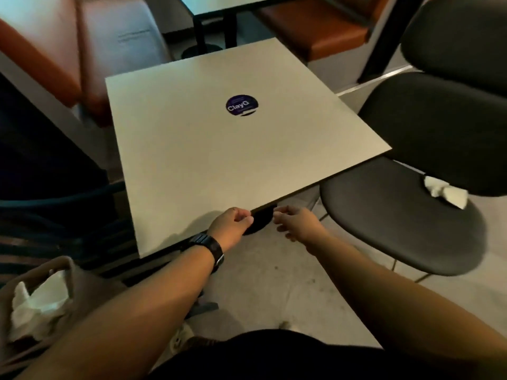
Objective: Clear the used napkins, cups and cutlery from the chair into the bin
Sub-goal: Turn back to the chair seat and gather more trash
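Note:
A crumpled white napkin [445, 192] lies on the seat of a black chair [397, 215] at the right, near the backrest. At the lower left, a brown paper bag [68, 272] holds more crumpled white napkins [38, 300]. My left hand [231, 224], with a black watch on the wrist, hovers at the near corner of the table with its fingers curled and nothing in them. My right hand [297, 223] is just to its right, fingers loosely curled and apart, holding nothing. Both hands are well left of the napkin on the chair.
A square beige table [219, 149] with a round purple sticker [242, 105] fills the middle. A second black chair [444, 111] stands behind the first. Orange bench seating [90, 58] lines the far left, with another table [219, 6] beyond. Bare concrete floor [274, 283] lies between table and chair.

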### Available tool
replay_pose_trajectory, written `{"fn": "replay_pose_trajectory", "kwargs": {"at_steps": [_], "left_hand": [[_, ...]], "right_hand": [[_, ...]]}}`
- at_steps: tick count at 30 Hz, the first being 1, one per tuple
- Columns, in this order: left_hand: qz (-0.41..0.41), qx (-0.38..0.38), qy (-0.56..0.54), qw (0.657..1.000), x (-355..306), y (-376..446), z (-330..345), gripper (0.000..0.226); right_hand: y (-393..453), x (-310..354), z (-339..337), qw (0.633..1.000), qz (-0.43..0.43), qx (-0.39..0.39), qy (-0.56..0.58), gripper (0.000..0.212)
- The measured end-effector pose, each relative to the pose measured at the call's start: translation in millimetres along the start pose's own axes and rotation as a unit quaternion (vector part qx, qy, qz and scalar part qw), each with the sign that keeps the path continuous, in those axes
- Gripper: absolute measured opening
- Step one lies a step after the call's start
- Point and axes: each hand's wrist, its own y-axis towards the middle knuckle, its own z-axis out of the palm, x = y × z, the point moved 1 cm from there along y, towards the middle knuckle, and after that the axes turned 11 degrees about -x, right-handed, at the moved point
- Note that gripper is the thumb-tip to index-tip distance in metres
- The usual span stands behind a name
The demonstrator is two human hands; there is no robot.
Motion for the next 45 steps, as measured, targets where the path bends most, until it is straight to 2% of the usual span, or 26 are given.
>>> {"fn": "replay_pose_trajectory", "kwargs": {"at_steps": [5,9,13,18,21,25,29,32,37,45], "left_hand": [[0.019,0.060,0.026,0.998,-44,-3,74,0.011],[0.048,0.110,0.077,0.990,-79,6,127,0.024],[0.060,0.159,0.108,0.980,-106,23,177,0.026],[0.074,0.226,0.140,0.961,-147,56,240,0.013],[0.091,0.260,0.162,0.948,-177,81,274,0.015],[0.121,0.301,0.209,0.922,-224,124,320,0.024],[0.128,0.321,0.223,0.911,-260,155,353,0.014],[0.126,0.323,0.223,0.911,-283,173,382,0.021],[0.096,0.333,0.239,0.907,-309,189,437,0.029],[0.001,0.292,0.245,0.924,-333,220,552,0.035]], "right_hand": [[6,-43,-79,0.997,0.029,-0.057,0.033,0.021],[17,-73,-131,0.991,0.050,-0.115,0.048,0.016],[31,-98,-173,0.985,0.076,-0.154,0.021,0.020],[61,-126,-225,0.979,0.105,-0.176,-0.012,0.028],[87,-142,-257,0.971,0.138,-0.193,-0.021,0.029],[125,-167,-301,0.949,0.200,-0.244,0.001,0.028],[149,-195,-321,0.917,0.267,-0.293,0.044,0.027],[167,-218,-335,0.902,0.300,-0.301,0.078,0.029],[197,-252,-378,0.897,0.325,-0.291,0.073,0.026],[275,-324,-478,0.931,0.290,-0.219,-0.032,0.038]]}}
